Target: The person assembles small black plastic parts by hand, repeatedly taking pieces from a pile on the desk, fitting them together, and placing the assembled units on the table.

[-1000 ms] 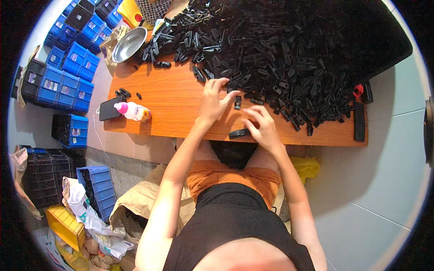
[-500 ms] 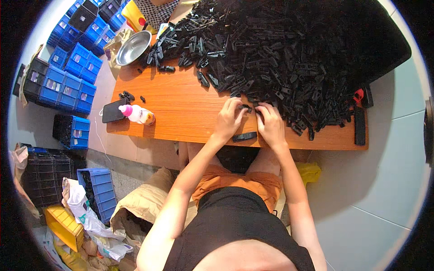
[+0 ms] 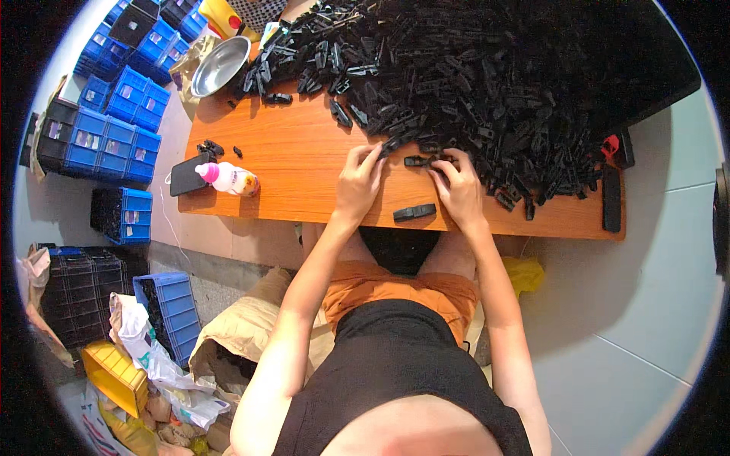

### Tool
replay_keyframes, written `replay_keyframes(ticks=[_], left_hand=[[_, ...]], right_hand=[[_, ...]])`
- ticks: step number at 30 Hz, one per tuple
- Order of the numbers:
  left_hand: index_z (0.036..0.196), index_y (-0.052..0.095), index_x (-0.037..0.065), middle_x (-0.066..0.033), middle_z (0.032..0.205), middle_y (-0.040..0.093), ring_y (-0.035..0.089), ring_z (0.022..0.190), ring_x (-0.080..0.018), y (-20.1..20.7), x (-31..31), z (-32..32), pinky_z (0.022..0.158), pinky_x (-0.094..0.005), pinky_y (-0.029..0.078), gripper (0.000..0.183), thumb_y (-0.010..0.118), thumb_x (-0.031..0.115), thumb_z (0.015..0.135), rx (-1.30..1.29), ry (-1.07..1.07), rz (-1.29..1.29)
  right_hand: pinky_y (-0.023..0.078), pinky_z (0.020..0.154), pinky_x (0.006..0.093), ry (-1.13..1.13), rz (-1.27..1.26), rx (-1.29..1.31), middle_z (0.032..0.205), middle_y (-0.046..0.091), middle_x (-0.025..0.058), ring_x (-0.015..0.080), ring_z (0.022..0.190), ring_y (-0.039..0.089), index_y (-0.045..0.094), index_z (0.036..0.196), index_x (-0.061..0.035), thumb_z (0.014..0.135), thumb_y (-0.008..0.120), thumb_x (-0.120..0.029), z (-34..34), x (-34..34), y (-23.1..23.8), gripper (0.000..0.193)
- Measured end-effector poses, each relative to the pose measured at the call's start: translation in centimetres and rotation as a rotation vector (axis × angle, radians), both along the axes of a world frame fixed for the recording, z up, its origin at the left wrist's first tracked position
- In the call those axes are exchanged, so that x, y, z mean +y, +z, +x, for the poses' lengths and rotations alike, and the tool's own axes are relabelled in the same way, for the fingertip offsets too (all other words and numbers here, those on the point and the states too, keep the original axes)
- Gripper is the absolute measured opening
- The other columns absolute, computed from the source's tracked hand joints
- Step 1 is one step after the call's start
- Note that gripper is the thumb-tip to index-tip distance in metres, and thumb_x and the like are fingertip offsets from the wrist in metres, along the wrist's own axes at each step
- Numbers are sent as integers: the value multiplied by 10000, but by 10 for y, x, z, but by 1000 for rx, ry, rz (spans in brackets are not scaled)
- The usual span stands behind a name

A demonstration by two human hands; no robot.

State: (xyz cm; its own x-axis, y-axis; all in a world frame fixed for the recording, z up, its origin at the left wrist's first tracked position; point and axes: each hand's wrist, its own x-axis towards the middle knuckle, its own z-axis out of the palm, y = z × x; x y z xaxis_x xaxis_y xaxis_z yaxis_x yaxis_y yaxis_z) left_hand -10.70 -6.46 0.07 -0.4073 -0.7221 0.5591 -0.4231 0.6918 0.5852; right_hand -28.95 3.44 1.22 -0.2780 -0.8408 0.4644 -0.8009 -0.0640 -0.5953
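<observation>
My left hand (image 3: 359, 185) reaches to the near edge of a large heap of black plastic parts (image 3: 479, 99), its fingertips pinched at the end of a slim black plastic part (image 3: 391, 144). To its right, my right hand (image 3: 461, 190) grips another black plastic part (image 3: 417, 161) between thumb and fingers, just above the orange-brown wooden table (image 3: 296, 156). Part of that piece is hidden by the fingers. A single longer black clip-like part (image 3: 414, 213) lies apart near the table's front edge, between my wrists.
On the left of the table lie a pink-capped bottle (image 3: 228, 179), a dark flat phone-like object (image 3: 190, 175) and a few small black pieces (image 3: 211, 148). A metal bowl (image 3: 220, 67) sits at the far left corner. Blue crates (image 3: 114, 148) and bags stand on the floor at left.
My hands have moved apart: the left went left and forward to the heap's edge, while the right keeps hold of a black part. The view has shifted slightly.
</observation>
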Motion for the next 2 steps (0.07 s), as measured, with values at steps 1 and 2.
replay_keyframes(ticks=[1, 2], left_hand=[[1114, 643, 46, -140, 997, 588, 637, 865, -286, -4, 8, 10, 723, -364, 531, 318, 712, 92, 807, -43, 38, 34], [1158, 638, 65, -147, 1001, 589, 642, 866, -280, -8, 17, 23, 727, -362, 532, 355, 715, 109, 814, -86, 78, 65]], right_hand=[[512, 752, 396, 13, 24, -46, 1127, 559, 162, 311, 899, 618, 657, 924, -56, 822, 686, -121, -1, 3, -3, 124], [512, 754, 405, 29, 45, -92, 1148, 552, 172, 307, 905, 621, 659, 928, -60, 834, 679, -121, 0, 7, -6, 113]])
